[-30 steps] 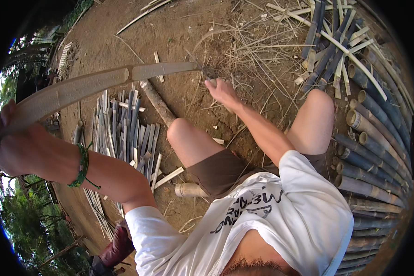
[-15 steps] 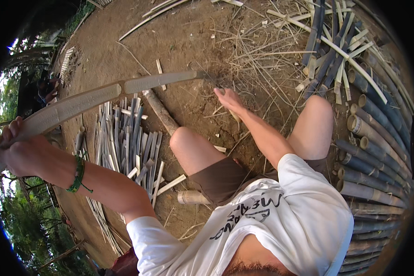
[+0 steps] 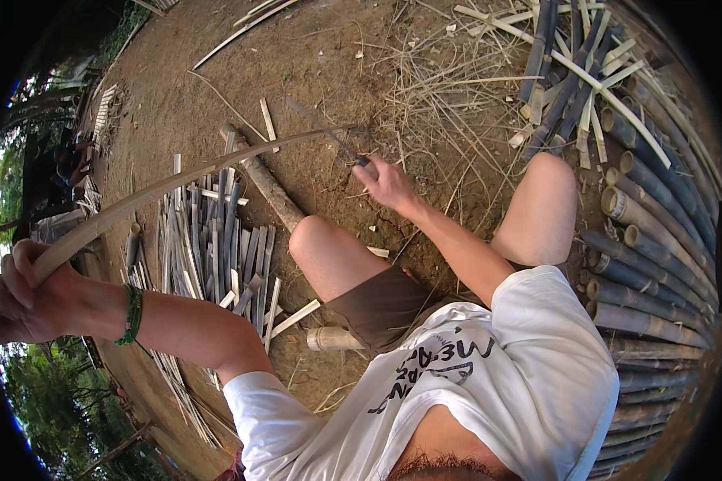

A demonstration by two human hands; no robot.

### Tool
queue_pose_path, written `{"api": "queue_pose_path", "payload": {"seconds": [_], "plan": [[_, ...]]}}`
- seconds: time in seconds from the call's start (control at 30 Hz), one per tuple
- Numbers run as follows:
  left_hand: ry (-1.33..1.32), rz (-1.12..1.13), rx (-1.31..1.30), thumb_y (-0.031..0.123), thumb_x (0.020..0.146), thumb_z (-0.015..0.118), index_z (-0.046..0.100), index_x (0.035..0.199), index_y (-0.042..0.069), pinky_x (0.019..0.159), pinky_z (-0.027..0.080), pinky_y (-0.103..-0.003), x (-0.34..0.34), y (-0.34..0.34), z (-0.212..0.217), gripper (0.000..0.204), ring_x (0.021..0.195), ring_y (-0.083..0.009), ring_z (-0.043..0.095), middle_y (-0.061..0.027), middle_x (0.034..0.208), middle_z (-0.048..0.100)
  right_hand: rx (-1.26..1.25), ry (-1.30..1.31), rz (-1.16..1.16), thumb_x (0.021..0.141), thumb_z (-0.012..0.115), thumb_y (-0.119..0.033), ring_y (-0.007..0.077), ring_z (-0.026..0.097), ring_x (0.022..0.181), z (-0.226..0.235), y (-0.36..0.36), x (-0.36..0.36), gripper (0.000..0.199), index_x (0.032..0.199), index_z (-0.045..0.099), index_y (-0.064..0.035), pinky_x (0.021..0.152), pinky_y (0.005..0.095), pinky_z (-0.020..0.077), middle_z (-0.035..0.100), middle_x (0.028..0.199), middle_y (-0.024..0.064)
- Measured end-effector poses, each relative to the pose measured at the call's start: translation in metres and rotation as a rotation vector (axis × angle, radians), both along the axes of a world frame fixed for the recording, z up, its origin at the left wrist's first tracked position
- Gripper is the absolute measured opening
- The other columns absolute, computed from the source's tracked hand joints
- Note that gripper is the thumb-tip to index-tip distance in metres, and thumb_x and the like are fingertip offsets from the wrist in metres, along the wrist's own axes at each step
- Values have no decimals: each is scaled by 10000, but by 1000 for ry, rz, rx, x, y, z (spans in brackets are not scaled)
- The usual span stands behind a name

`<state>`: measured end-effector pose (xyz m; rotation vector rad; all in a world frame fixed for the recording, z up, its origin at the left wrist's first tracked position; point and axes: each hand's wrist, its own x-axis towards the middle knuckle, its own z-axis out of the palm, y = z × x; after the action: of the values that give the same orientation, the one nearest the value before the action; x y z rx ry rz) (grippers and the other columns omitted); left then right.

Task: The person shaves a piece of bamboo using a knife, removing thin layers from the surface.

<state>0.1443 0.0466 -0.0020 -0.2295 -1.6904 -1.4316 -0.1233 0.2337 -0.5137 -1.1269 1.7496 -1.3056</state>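
Note:
My left hand (image 3: 36,293), a green band at its wrist, is closed round the near end of a long split bamboo strip (image 3: 192,167) at the far left. The strip slants up across the picture, its narrow edge toward me, and its far end lies in the middle. My right hand (image 3: 391,188) grips the dark handle of a knife (image 3: 342,146). Its thin blade points away and to the left, crossing the strip close to the strip's far end. Whether the blade touches the strip I cannot tell.
Split bamboo pieces (image 3: 217,240) are heaped left of my knees, beside a round pole (image 3: 269,188). Thin shavings (image 3: 449,96) litter the ground ahead. Dark bamboo lengths (image 3: 565,104) lie far right, and cut bamboo poles (image 3: 650,321) are stacked along my right.
The bamboo strip has turned from its broad face to its narrow edge. My right hand has shifted slightly left, and the knife blade now shows plainly, angled away and left.

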Motion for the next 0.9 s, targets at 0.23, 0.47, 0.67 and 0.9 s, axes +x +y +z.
{"api": "queue_pose_path", "payload": {"seconds": [0.23, 0.47, 0.67, 0.9], "plan": [[7, -60, -52, 351, 864, 681, 622, 580, 226, 572, 461, -220, 25, -12, 9, 316, 484, -51, 588, 123, 529, 571, 169, -120, -35, 977, 489, -564, 89, 403, 412, -21, 14, 12, 530, 1006, 578, -42, 382, 272, 328, 438, 565, -52], [-30, -253, 35, 330, 857, 702, 687, 625, 220, 541, 474, -199, 5, -7, 2, 256, 487, -37, 595, 95, 551, 609, 200, -68, -108, 975, 463, -596, 110, 439, 415, -32, 5, -9, 570, 967, 585, -39, 389, 290, 359, 478, 559, -32], [159, -832, -72, 216, 892, 680, 776, 800, 207, 556, 540, -179, -26, -1, -27, 133, 557, -42, 643, 76, 654, 685, 162, 36, 30, 966, 481, -605, 186, 560, 472, -31, 28, -17, 587, 941, 615, -34, 453, 365, 447, 556, 558, 32], [140, -693, -115, 196, 895, 660, 779, 800, 204, 557, 545, -175, -7, -34, -12, 152, 550, -33, 638, 76, 643, 687, 334, -29, -76, 971, 470, -594, 242, 625, 534, -35, 7, -18, 576, 964, 612, -36, 484, 386, 482, 625, 637, 75]]}}
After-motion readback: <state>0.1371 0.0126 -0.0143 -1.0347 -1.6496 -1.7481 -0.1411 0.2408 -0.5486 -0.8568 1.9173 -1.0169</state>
